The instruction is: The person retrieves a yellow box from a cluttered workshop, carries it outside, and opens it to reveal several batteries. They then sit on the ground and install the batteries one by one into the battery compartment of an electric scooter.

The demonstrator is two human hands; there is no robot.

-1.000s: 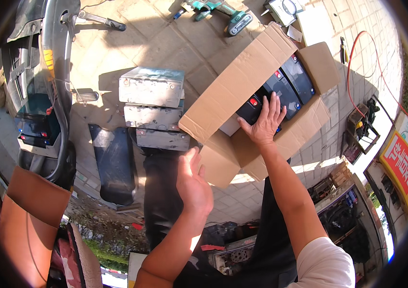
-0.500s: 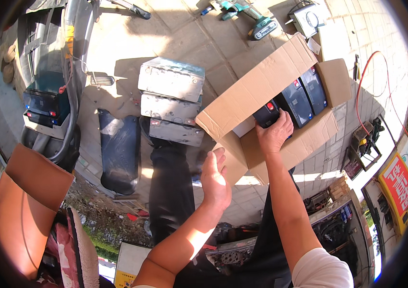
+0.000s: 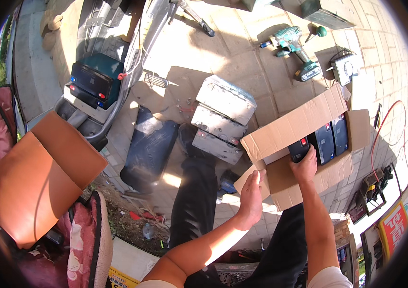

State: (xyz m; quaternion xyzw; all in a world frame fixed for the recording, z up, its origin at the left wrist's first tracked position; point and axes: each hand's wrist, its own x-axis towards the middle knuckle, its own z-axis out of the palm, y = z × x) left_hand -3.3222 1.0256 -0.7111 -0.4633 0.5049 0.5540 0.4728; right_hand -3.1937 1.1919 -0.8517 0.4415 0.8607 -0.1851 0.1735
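An open cardboard box point(image 3: 296, 124) stands on the paving to my right. Inside it my right hand point(image 3: 305, 165) is closed around one end of a black battery point(image 3: 299, 150) with a red terminal. Two more black batteries, a nearer one point(image 3: 324, 145) and a farther one point(image 3: 340, 134), sit to its right in the box. My left hand point(image 3: 252, 199) is raised by the box's near left flap, fingers stretched and holding nothing. To the left of the box, several dusty grey batteries point(image 3: 224, 101) lie in a row on the ground.
A black panel point(image 3: 148, 149) lies left of my leg. Beyond the box are a teal cordless drill point(image 3: 289, 42) and a white device with a dial point(image 3: 345, 68). At left, a vehicle frame holds dark batteries point(image 3: 93, 81), with a brown seat point(image 3: 36, 177) nearer. A red cable point(image 3: 385, 122) curves at right.
My view has turned, so the scene sits farther right and lower. My right hand is still on the battery in the box, and my left hand stays open beside it.
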